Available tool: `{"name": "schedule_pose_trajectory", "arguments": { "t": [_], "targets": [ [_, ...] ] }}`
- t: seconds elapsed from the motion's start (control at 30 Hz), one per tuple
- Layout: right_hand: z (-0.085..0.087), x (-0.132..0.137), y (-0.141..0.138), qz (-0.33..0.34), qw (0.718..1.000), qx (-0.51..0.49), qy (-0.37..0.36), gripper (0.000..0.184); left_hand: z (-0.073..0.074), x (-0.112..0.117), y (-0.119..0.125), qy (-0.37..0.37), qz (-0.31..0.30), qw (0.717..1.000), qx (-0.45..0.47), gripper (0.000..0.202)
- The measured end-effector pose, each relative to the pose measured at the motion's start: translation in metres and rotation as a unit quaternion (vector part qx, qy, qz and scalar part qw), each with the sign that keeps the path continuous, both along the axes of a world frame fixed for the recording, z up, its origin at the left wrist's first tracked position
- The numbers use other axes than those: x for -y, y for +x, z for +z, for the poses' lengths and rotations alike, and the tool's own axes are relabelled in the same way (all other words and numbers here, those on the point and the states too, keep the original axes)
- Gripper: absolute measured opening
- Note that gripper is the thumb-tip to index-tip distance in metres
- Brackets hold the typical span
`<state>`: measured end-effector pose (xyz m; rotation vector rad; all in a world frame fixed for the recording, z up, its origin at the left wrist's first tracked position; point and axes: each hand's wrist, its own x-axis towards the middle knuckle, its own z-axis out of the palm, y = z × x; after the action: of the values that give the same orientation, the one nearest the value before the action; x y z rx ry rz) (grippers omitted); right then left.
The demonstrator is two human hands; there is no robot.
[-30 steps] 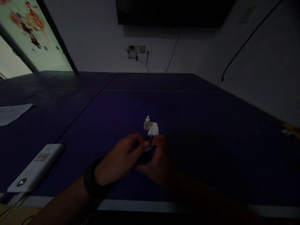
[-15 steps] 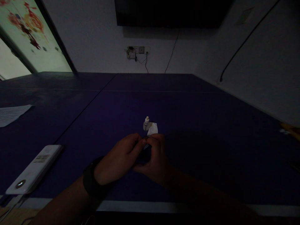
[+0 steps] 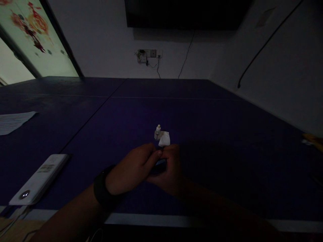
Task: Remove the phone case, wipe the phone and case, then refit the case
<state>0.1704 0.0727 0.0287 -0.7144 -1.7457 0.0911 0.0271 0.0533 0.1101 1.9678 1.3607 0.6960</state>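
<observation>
A small dark object [image 3: 159, 167] with a pale glint along one edge sits between the two hands, too shadowed to identify, just above the table surface. The left hand [image 3: 132, 169] is closed over it from the left, its fingertips [image 3: 158, 154] meeting the right hand [image 3: 169, 169], which curls around it from the other side; both are grasping, not released. A black wristband [image 3: 103, 186] circles the left wrist.

Just beyond the hands stands an upright small dropper bottle [image 3: 157, 133] with a white cap, touching a folded white tissue [image 3: 164, 138] at its right. All of this lies on a dark blue table-tennis table [image 3: 202, 117] with a white near edge line. Well to the left lie a white power bank [image 3: 39, 179] and, farther off, a sheet of printed paper [image 3: 15, 123]. On the far wall is a socket panel [image 3: 148, 55] with cables hanging from it, below a wall-mounted dark screen [image 3: 188, 13].
</observation>
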Motion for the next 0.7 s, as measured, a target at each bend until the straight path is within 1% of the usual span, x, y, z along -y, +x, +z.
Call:
{"name": "schedule_pose_trajectory", "arguments": {
  "t": [0.13, 0.33, 0.4, 0.53, 0.63, 0.7],
  "targets": [
    [0.003, 0.0, 0.001, 0.001, 1.0, 0.026, -0.005, 0.049, -0.002, -0.005, -0.002, -0.007, 0.011, 1.0, 0.018, 0.035],
    [0.003, 0.002, 0.003, 0.024, 0.998, 0.002, -0.061, 0.04, -0.002, -0.006, -0.003, -0.027, -0.011, 0.999, 0.032, 0.038],
    [0.002, 0.002, 0.003, 0.025, 0.998, -0.014, -0.058, 0.037, -0.001, -0.005, -0.002, -0.026, -0.02, 0.999, 0.037, 0.037],
    [0.001, 0.001, 0.004, 0.028, 0.999, -0.027, -0.028, 0.038, 0.001, -0.005, -0.003, -0.04, -0.037, 0.997, 0.051, 0.037],
    [0.001, -0.001, 0.005, 0.036, 0.999, -0.023, -0.009, 0.038, 0.0, -0.01, -0.005, -0.073, -0.074, 0.988, 0.11, 0.033],
    [0.002, -0.001, 0.006, 0.046, 0.999, -0.016, -0.009, 0.038, -0.004, -0.014, -0.007, -0.107, -0.106, 0.975, 0.164, 0.032]
  ]
}}
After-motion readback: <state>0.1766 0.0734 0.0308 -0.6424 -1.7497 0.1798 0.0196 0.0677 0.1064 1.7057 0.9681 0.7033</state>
